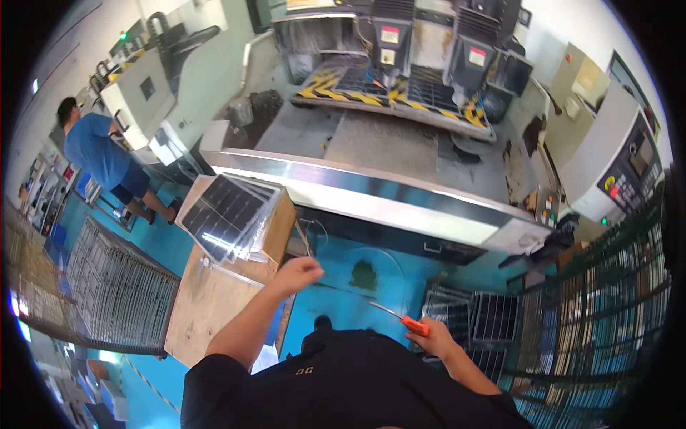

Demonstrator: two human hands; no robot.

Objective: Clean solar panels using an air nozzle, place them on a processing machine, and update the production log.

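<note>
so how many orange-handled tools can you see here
1: the orange-handled tool, gripped in the right hand. Others may be hidden among the shelves and clutter.

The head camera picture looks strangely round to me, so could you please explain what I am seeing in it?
There is no robot here: the wearer works with two bare hands. A fisheye camera on the head, the left of a pair, looks down, so straight edges bend toward the rim. The black-sleeved arms are the wearer's own. The right hand grips an orange-handled tool, its thin metal shaft pointing leftward. The left hand appears near the right edge of a wooden bench; I cannot tell if it holds anything small. On the bench lie dark gridded panels. Beyond stands a large machine, and at far left another person in blue.
</note>
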